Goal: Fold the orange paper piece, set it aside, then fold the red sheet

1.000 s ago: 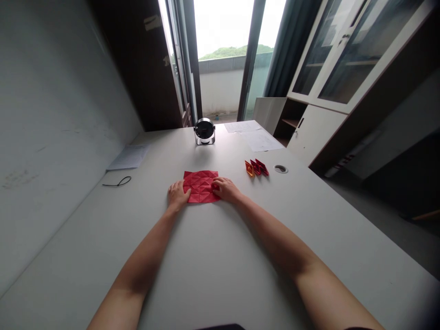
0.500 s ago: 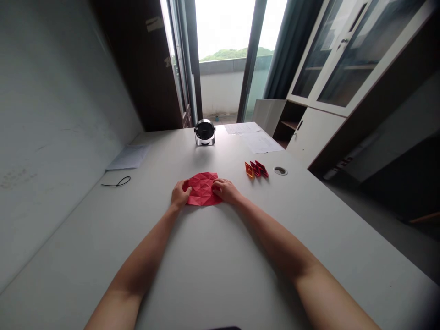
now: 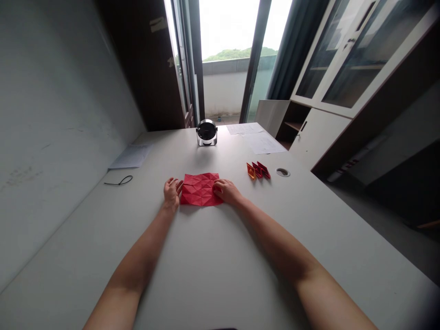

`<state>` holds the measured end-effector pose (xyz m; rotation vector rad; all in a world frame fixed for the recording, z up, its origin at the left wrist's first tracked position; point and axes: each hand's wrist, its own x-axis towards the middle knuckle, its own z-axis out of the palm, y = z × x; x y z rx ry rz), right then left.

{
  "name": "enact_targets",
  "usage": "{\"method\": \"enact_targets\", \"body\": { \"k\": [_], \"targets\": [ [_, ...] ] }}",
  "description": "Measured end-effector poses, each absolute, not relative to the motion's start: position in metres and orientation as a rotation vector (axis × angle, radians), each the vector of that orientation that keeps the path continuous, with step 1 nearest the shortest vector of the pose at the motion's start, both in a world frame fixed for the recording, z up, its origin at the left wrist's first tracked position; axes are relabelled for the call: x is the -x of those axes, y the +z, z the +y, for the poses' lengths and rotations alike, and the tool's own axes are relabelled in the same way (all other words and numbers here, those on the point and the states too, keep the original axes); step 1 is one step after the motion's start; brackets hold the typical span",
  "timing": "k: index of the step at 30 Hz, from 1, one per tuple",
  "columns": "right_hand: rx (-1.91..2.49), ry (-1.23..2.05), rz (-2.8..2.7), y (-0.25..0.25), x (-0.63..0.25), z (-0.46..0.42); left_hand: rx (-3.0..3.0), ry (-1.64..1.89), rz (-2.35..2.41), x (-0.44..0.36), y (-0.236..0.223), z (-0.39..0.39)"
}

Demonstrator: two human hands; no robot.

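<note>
Head view: right fingers (image 3: pixel 220 183) on red paper (image 3: pixel 199 190), well inside table edges (image 3: pixel 343 208).

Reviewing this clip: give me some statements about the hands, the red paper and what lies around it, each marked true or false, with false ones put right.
1. The right hand is on the right edge of the red paper. True.
2. The left hand is clenched in a fist. False: the left hand is open, by the paper's left edge.
3. The red paper is smooth and uncreased. False: the red paper is covered in creases.
4. Three folded pieces stand to the right of the paper. True.
5. The black loop lies right of the paper. False: the black loop lies to its left.
</note>
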<state>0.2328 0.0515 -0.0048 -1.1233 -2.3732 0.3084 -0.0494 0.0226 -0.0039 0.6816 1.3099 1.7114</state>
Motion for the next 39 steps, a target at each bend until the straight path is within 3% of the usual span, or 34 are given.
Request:
{"method": "enact_targets", "body": {
  "k": [13,24,39],
  "targets": [
    [1.117,0.312,-2.36,-0.007,-0.234,0.053,-0.827,1.338,1.197,0.028,0.0,0.017],
    [1.135,0.309,-2.363,-0.007,-0.234,0.053,-0.872,1.464,1.206,0.028,-0.003,0.016],
    [1.129,0.307,-2.371,-0.005,-0.235,0.053,-1.116,1.272,1.272,0.023,0.005,0.01]
  ]
}}
